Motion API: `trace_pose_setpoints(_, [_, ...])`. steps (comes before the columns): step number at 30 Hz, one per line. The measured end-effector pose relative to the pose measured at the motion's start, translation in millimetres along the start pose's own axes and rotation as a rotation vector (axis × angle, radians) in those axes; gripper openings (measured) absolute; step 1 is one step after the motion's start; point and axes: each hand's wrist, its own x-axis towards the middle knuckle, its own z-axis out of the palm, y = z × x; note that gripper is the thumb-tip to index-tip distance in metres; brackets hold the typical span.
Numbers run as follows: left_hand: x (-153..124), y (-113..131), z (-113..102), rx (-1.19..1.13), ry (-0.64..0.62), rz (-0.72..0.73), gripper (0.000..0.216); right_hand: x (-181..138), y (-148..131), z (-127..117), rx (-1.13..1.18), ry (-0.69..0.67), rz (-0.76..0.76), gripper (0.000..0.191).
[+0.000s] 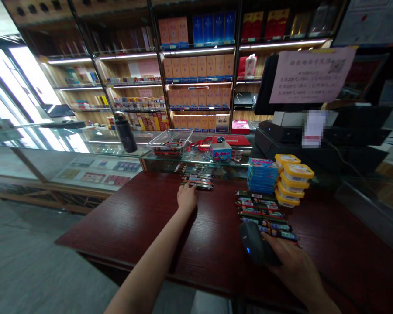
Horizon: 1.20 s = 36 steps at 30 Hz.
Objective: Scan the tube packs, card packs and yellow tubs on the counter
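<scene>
The right hand (293, 261) is clasping a scanner (253, 248) close beside the packet row (265, 213). The left hand (187, 197) is touching another pile (198, 179), grip unclear.

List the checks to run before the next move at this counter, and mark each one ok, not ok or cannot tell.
1. Reach: left hand at the pile of packs, fingers touching its near edge: ok.
2. Grip on a pack: cannot tell, the fingertips are too small to read.
3. Hold: scanner in the right hand: ok.
4. Light: a blue dot shows on the scanner: ok.
5. Order: the row of packs by the scanner lies flat: ok.
6. Stack: the yellow tubs sit offset: not ok.
</scene>
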Motion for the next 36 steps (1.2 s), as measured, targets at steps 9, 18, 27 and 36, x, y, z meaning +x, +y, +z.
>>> trace_pose_setpoints(9, [-14.4, 21.8, 14.0, -0.014, -0.153, 0.073, 0.046, -1.8, -5.3, 2.6, 0.001, -0.037, 0.075, 0.045])
trace_pose_setpoints(18, [-17.9, 82.0, 16.2, -0.415, -0.165, 0.484, 0.029, 6.0, -7.2, -10.0, -0.034, -0.097, 0.035, 0.055])
trace_pose_setpoints(27, [-13.2, 126.7, 31.6, -0.256, -0.310, 0.563, 0.026, 6.0, -11.5, -10.5, 0.021, -0.094, 0.127, 0.055])
trace_pose_setpoints(36, [-5.6, 125.4, 39.0, -0.438, -0.290, 0.571, 0.031, 7.5, -13.6, -11.0, 0.075, -0.073, 0.169, 0.059])
